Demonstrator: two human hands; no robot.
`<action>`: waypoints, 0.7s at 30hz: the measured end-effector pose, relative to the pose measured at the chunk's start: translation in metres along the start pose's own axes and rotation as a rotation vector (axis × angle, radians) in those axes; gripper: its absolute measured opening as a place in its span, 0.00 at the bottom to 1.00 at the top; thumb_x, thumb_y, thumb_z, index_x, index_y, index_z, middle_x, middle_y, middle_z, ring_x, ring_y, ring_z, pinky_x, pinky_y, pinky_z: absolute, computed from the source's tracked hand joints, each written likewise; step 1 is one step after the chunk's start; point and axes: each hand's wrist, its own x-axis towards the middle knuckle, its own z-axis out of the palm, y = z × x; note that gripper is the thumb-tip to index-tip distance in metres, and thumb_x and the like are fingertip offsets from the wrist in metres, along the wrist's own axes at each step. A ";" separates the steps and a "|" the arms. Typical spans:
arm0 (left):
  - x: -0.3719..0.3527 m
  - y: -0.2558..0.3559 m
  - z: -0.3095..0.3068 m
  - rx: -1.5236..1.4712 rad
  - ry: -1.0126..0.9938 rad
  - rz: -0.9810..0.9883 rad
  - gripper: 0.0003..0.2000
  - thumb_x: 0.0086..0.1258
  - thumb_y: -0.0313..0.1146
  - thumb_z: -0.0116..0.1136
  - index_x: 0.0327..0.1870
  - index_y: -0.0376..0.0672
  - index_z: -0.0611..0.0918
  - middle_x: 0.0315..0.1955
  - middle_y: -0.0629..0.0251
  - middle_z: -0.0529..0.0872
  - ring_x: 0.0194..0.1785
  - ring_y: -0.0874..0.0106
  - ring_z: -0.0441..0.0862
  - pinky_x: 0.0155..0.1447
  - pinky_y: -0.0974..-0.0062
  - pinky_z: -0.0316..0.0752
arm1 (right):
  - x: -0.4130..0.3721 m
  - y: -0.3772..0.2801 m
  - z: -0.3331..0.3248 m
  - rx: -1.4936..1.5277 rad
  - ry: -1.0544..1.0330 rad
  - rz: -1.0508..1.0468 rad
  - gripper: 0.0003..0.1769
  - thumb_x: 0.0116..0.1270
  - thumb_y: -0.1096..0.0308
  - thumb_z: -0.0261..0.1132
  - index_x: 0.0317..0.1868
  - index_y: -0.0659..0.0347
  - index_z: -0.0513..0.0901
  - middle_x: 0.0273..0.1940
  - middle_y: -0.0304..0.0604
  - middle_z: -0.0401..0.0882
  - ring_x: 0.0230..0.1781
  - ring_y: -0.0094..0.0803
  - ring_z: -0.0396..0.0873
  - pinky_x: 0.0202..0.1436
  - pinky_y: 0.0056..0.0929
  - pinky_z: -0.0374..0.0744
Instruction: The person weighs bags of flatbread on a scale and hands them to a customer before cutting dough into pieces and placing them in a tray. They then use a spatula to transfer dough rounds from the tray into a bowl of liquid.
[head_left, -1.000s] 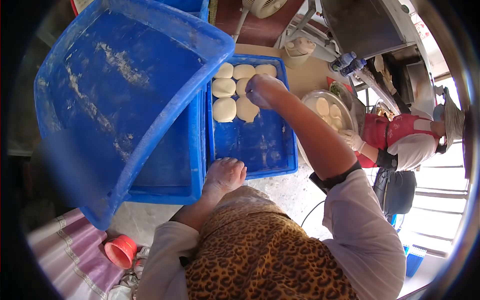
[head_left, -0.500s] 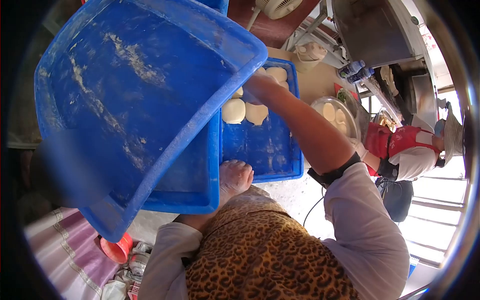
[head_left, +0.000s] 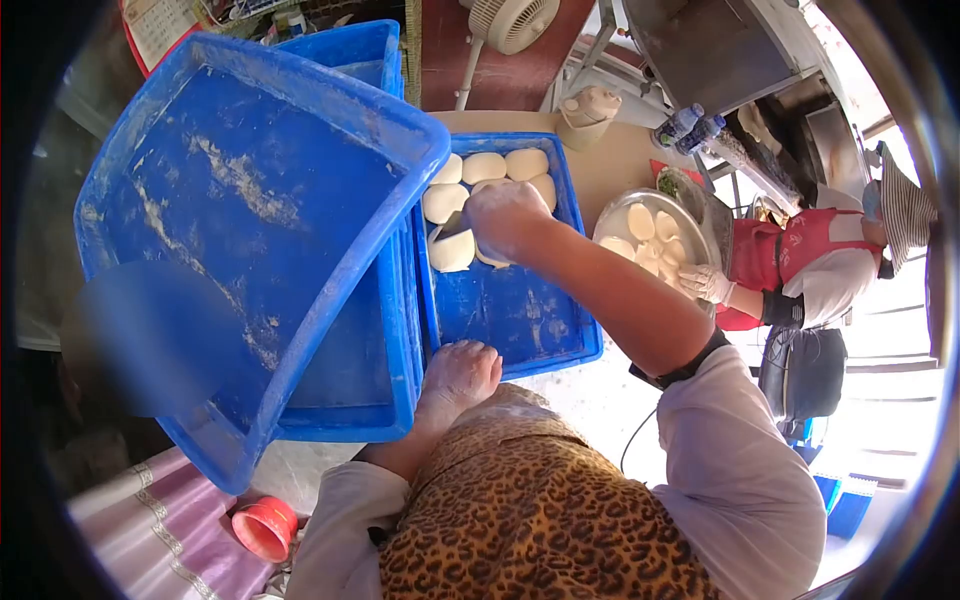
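Note:
Ahead of me lies a blue plastic tray (head_left: 515, 335) with several pale, round dough pieces (head_left: 484, 167) in its far half. My right hand (head_left: 508, 215) is over these pieces, closed around what looks like a dough scraper (head_left: 453, 227). The scraper's flat grey blade points left, at the near dough piece (head_left: 452, 250). My right fingers partly cover the pieces beneath them. At the tray's near left corner, my left hand (head_left: 463, 373) is closed with its fingers curled on the rim.
Another floury blue tray (head_left: 230, 230) leans tilted on stacked blue trays (head_left: 350, 370) at left. To the right, a co-worker's gloved hand (head_left: 706, 283) is at a round metal pan (head_left: 700, 240) of dough pieces. A red bucket (head_left: 265, 528) sits low at left.
My view has shifted, so more of the dough shows. My right hand has come nearer from the far side of the tray, and the scraper blade is now visible. My left hand stays at the rim.

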 end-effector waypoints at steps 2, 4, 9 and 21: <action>0.002 -0.001 0.000 0.009 0.019 0.016 0.11 0.70 0.37 0.64 0.27 0.44 0.82 0.26 0.59 0.86 0.36 0.55 0.87 0.41 0.55 0.83 | -0.007 -0.010 -0.015 -0.064 -0.018 -0.088 0.08 0.63 0.70 0.67 0.39 0.59 0.92 0.40 0.48 0.92 0.43 0.45 0.91 0.43 0.44 0.87; -0.001 0.000 0.002 0.027 0.033 0.020 0.11 0.70 0.37 0.64 0.27 0.44 0.82 0.27 0.59 0.86 0.36 0.55 0.87 0.42 0.55 0.83 | 0.007 -0.015 0.007 -0.059 -0.045 -0.149 0.08 0.63 0.70 0.67 0.39 0.59 0.92 0.40 0.48 0.92 0.44 0.45 0.91 0.43 0.43 0.87; -0.003 0.002 0.003 0.038 -0.005 -0.009 0.10 0.70 0.37 0.64 0.27 0.45 0.82 0.28 0.60 0.87 0.36 0.55 0.88 0.43 0.55 0.83 | 0.011 0.010 0.028 -0.021 -0.051 -0.285 0.09 0.63 0.71 0.66 0.40 0.55 0.93 0.39 0.46 0.91 0.44 0.45 0.90 0.43 0.43 0.87; -0.012 -0.009 0.004 -0.002 0.087 0.145 0.07 0.68 0.34 0.65 0.29 0.45 0.83 0.29 0.61 0.87 0.36 0.58 0.87 0.40 0.56 0.82 | -0.118 -0.079 0.108 0.260 -0.112 0.174 0.13 0.69 0.67 0.61 0.47 0.63 0.87 0.44 0.53 0.89 0.46 0.45 0.90 0.48 0.41 0.89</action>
